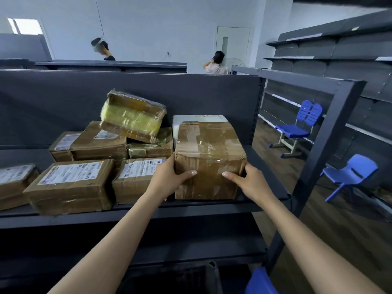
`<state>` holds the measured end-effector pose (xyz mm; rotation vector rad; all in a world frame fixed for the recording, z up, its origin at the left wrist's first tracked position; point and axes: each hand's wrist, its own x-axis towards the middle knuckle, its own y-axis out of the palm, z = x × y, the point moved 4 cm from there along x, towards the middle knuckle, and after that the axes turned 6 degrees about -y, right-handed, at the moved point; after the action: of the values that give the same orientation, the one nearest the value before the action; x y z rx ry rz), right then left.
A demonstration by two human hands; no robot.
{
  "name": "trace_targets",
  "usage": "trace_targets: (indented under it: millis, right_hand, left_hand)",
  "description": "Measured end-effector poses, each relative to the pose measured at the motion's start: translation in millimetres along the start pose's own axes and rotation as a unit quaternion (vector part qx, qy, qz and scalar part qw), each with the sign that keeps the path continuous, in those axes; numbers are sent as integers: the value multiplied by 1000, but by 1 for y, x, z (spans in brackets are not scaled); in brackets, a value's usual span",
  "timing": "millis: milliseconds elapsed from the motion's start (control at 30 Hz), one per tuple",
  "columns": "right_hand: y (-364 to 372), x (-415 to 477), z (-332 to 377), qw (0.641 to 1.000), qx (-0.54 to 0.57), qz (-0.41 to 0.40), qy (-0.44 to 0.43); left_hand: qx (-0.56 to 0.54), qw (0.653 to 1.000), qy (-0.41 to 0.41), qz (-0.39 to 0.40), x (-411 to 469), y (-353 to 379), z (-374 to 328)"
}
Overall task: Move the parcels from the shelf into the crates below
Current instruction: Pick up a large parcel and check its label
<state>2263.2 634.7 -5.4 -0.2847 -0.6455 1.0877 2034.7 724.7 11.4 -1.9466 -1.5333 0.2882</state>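
The left hand (169, 179) and right hand (248, 183) clasp 1 taped brown parcel (210, 149) from either side, thumbs on its front face; it sits at the right end of the shelf (191, 211).

two bare forearms (127, 230), slender fingers (187, 173), pale nails (194, 172)

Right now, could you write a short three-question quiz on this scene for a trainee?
1. True or false: the left hand and the right hand both grip the large brown box.
2. The yellow-wrapped parcel lies: A) flat and alone; B) tilted on other parcels; C) upright on end.
3. Fill in: the two plastic chairs are ____ in colour.
Key: 1 true; 2 B; 3 blue.
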Motion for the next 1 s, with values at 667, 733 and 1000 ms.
trace_targets:
  millis: [667, 733, 1000]
  right_hand:
    - [36, -168, 160, 983, -19, -124, -131]
    - [62, -195, 177, 981, -20, -131, -139]
    - [178, -281, 201, 989, 33, -76, -121]
  left_hand:
    - [-139, 982, 117, -44, -179, -142, 10]
    - [-139, 984, 106, -38, -206, -163, 32]
    - [-246, 969, 3, 19, -287, -236, 128]
